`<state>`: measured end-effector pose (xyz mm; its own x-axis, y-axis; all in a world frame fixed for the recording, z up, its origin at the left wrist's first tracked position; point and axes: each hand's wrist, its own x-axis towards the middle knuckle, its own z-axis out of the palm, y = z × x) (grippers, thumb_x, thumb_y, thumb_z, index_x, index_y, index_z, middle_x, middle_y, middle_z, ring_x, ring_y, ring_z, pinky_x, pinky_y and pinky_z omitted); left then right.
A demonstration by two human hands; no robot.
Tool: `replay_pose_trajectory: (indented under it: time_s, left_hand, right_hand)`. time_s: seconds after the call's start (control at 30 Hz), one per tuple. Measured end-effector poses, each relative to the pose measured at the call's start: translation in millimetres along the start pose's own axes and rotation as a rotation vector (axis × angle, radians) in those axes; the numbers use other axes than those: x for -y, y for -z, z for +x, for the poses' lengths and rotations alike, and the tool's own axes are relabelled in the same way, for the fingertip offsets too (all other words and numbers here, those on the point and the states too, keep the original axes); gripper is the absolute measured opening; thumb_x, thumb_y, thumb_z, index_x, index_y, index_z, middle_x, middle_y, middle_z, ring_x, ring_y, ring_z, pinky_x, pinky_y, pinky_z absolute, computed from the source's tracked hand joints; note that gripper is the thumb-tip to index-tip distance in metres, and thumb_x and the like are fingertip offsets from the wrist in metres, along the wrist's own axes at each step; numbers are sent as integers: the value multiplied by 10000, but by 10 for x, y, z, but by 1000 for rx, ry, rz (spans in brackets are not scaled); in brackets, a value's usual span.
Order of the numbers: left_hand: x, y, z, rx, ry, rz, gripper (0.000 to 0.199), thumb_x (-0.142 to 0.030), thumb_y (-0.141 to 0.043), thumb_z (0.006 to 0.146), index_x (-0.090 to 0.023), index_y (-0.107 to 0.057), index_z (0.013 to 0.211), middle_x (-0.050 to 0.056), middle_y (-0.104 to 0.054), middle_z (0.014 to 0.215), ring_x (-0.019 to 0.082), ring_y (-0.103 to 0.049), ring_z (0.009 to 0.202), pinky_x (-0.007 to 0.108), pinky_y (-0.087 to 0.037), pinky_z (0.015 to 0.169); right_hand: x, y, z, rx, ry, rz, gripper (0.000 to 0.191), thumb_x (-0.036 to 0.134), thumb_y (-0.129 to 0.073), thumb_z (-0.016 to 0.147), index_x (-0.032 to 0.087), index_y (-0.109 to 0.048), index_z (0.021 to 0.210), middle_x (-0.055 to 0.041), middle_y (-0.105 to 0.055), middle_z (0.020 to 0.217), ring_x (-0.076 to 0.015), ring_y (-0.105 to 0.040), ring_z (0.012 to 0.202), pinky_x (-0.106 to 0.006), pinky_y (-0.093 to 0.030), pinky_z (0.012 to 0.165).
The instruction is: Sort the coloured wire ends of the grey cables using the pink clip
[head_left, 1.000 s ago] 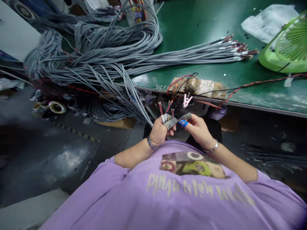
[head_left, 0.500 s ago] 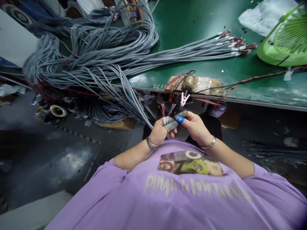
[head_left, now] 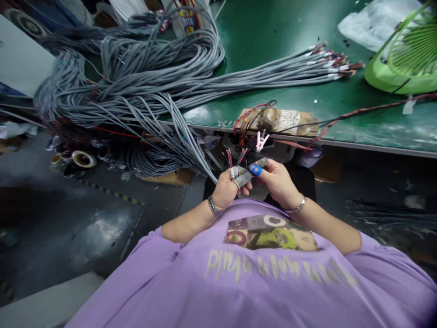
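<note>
My left hand (head_left: pixel 229 186) is closed around the ends of several grey cables (head_left: pixel 200 159). Thin coloured wires (head_left: pixel 228 158), red and dark ones among them, fan up out of the white-wrapped ends above its fingers. A grey cover sits on my left thumb. Right beside it, my right hand (head_left: pixel 276 180) is closed in a pinch, with a blue wrap on the thumb and a grey cover on the index finger. Whatever lies between those fingertips is too small to make out. Above the hands a pink clip (head_left: pixel 261 142) is fixed at the bench edge.
Large coils of grey cable (head_left: pixel 136 77) cover the left of the green bench (head_left: pixel 273 27), their stripped ends pointing right. A green fan (head_left: pixel 403 68) and a plastic bag (head_left: pixel 372 25) stand at right. Cardboard with a dark-wired device (head_left: pixel 268 117) lies at the bench edge.
My right fingertips have drawn slightly apart from the wires in my left hand. The wire ends in the left hand have tilted a little to the left.
</note>
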<state>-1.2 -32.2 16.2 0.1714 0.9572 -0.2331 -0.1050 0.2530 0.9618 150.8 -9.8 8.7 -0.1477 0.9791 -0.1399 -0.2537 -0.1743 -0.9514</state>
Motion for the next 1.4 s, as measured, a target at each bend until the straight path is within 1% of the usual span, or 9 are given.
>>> replay_pose_trajectory:
  time_s: [0.27,0.47,0.57,0.7,0.87,1.0,1.27,1.4]
  left_hand:
    - [0,-18,66,-26,24,-34,392,-511,-744,745,-167,-557,746,-9,-676,639,69,-576,439,176,-317,384]
    - [-4,-21,136,-13,22,-85,398,-498,-760,738,-160,-548,739,4,-673,634,99,-622,471,179,-303,374]
    - [-16,-11,175,-35,44,-114,413,-512,-768,720,-164,-553,782,3,-678,640,107,-630,476,180,-300,371]
    - [-44,5,211,-60,61,-98,427,-535,-760,716,-167,-549,769,-16,-656,612,75,-569,421,178,-288,367]
    - [-59,16,229,-22,48,-38,376,-480,-739,759,-165,-542,699,-31,-623,564,54,-518,389,180,-289,374]
    - [-64,24,241,-23,73,-35,374,-474,-754,737,-167,-545,691,-38,-616,556,55,-508,383,182,-306,376]
    - [-81,23,227,-54,71,-50,360,-467,-736,751,-163,-555,683,-28,-628,566,56,-518,384,176,-288,366]
    - [-71,14,217,-80,78,-98,357,-462,-750,734,-174,-542,699,-50,-594,534,54,-474,361,177,-298,357]
  right_hand:
    - [16,-15,42,-27,6,17,447,547,-868,588,188,-632,711,29,-574,621,-78,-415,508,-232,-368,451]
    - [25,-2,101,-44,-6,21,440,527,-882,579,184,-627,683,38,-550,582,-76,-408,496,-234,-353,448]
    - [25,9,122,-36,-5,22,429,514,-883,587,184,-629,689,38,-554,591,-78,-416,507,-230,-358,455]
    - [27,30,155,-29,-2,6,400,488,-877,609,186,-630,696,30,-580,625,-85,-438,540,-229,-381,481]
    - [52,33,222,28,-67,12,423,473,-887,592,177,-662,796,14,-639,716,-90,-495,577,-230,-409,504]
    - [53,25,254,49,-87,31,414,475,-876,611,163,-653,769,20,-627,686,-84,-490,571,-231,-395,515]
    - [-5,-15,230,1,-73,80,393,465,-886,612,173,-663,752,21,-626,668,-81,-480,547,-231,-396,507]
    - [-36,-22,215,-10,-56,81,387,464,-882,620,174,-672,766,22,-624,683,-79,-466,549,-228,-396,499]
